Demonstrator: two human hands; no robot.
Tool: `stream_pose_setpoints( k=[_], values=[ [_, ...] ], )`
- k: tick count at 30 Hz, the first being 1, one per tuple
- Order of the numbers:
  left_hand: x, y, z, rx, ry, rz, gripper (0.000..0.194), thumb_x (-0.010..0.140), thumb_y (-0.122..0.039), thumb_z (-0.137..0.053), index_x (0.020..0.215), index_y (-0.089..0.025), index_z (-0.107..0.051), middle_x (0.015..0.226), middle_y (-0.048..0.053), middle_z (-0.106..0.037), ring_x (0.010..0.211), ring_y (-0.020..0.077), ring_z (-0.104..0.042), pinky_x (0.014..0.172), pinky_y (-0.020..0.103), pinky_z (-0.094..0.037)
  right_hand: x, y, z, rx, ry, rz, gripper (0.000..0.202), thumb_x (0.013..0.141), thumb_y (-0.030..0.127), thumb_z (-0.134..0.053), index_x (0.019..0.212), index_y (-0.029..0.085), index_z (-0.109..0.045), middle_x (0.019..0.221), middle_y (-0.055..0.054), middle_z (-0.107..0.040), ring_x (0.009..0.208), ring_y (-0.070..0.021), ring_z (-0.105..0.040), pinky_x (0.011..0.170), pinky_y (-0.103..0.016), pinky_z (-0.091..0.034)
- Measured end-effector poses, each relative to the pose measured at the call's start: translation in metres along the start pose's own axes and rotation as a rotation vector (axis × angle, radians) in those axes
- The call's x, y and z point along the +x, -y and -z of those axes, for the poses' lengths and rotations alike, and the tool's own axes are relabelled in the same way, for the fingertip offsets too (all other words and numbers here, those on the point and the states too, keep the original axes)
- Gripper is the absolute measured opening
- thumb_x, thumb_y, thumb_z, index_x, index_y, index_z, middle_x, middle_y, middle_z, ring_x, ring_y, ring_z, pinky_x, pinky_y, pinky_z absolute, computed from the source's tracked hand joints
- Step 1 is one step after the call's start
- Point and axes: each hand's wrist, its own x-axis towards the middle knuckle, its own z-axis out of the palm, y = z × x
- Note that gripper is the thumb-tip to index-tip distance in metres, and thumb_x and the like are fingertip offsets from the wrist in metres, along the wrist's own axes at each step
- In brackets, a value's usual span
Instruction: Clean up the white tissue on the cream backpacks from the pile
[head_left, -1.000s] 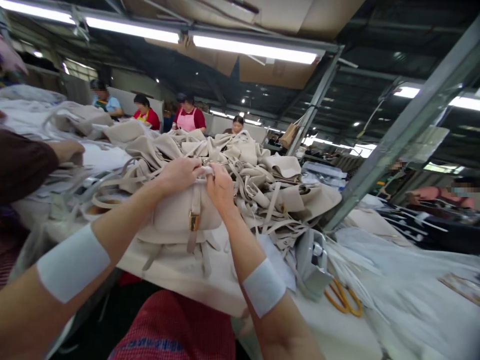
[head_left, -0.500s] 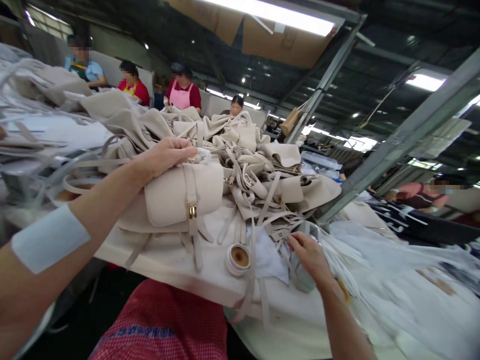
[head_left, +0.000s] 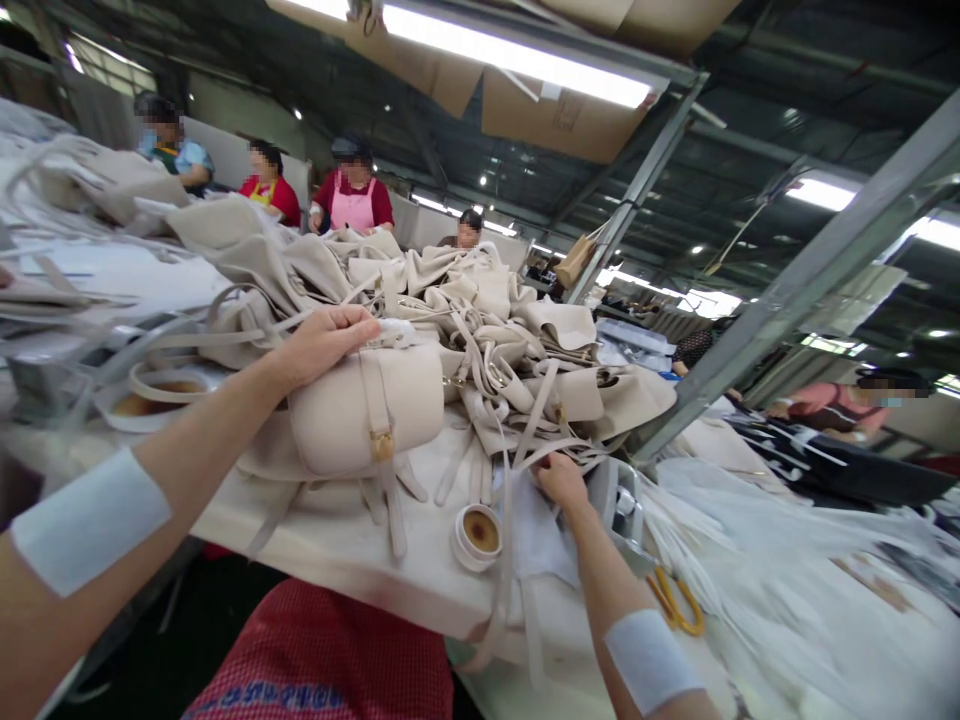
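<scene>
A beige bag (head_left: 337, 415) with a gold buckle and hanging straps lies on the table in front of me. At its upper edge my left hand (head_left: 326, 342) is closed, with white wrapping beside the fingertips. Farther right, my right hand (head_left: 561, 478) has its fingers pressed together at the ends of beige straps, above a white cloth (head_left: 538, 530); what it pinches is too small to make out. Between the hands stands a small round white tub (head_left: 477, 535) with brown contents.
A large heap of beige bags (head_left: 480, 290) rises behind. Yellow-handled scissors (head_left: 677, 600) and a clear container (head_left: 619, 500) are at the right, by a slanting metal post (head_left: 787, 290). Several people sit beyond. A brown-filled dish (head_left: 161, 398) is at the left.
My right hand has moved left and slightly up, from beside the clear container to the strap ends over the cloth. The scissors show more fully. My left hand stays on the bag.
</scene>
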Motion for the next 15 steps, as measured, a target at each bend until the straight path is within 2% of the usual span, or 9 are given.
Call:
stream_pose_setpoints(
  k=[4, 6, 9, 12, 15],
  values=[
    [-0.006, -0.004, 0.003, 0.079, -0.005, -0.033, 0.034, 0.084, -0.045, -0.058, 0.065, -0.018, -0.051, 0.054, -0.006, -0.039, 0.049, 0.0082, -0.03, 0.047, 0.023, -0.022, -0.01, -0.004, 0.013, 0.041, -0.118, 0.008, 0.011, 0.078, 0.019, -0.059, 0.069, 0.022, -0.066, 0.073, -0.003, -0.068, 0.073, -0.0197, -0.062, 0.065, -0.027, -0.04],
    [-0.007, -0.002, 0.004, 0.091, 0.0, -0.055, 0.034, 0.085, -0.044, -0.057, 0.064, -0.018, -0.05, 0.054, -0.006, -0.038, 0.05, 0.0083, -0.031, 0.048, 0.023, -0.023, -0.017, -0.01, 0.029, 0.071, -0.223, 0.009, 0.014, 0.083, 0.026, -0.053, 0.077, 0.023, -0.065, 0.075, -0.003, -0.068, 0.074, -0.0205, -0.061, 0.066, -0.028, -0.04],
    [-0.007, 0.001, 0.003, 0.129, -0.008, -0.079, 0.034, 0.086, -0.044, -0.056, 0.065, -0.018, -0.051, 0.054, -0.006, -0.039, 0.052, 0.0088, -0.032, 0.049, 0.022, -0.024, -0.018, -0.018, 0.06, 0.133, -0.428, -0.019, 0.028, 0.092, 0.038, -0.04, 0.092, 0.022, -0.062, 0.086, -0.008, -0.069, 0.081, -0.0236, -0.062, 0.071, -0.032, -0.042],
    [-0.008, 0.003, 0.002, 0.153, -0.013, -0.094, 0.036, 0.087, -0.046, -0.054, 0.064, -0.018, -0.05, 0.055, -0.006, -0.039, 0.053, 0.0093, -0.034, 0.05, 0.022, -0.026, -0.005, -0.019, 0.093, 0.226, -0.652, -0.053, 0.038, 0.094, 0.047, -0.031, 0.103, 0.02, -0.056, 0.106, -0.015, -0.067, 0.099, -0.0279, -0.06, 0.084, -0.038, -0.044],
    [-0.011, 0.002, 0.0, 0.142, -0.015, -0.108, 0.039, 0.088, -0.047, -0.052, 0.062, -0.018, -0.046, 0.056, -0.006, -0.038, 0.054, 0.0094, -0.035, 0.051, 0.021, -0.027, 0.018, -0.008, 0.119, 0.493, -0.81, -0.042, 0.04, 0.092, 0.052, -0.033, 0.111, 0.02, -0.048, 0.123, -0.018, -0.058, 0.114, -0.0313, -0.055, 0.094, -0.045, -0.042]
  ],
)
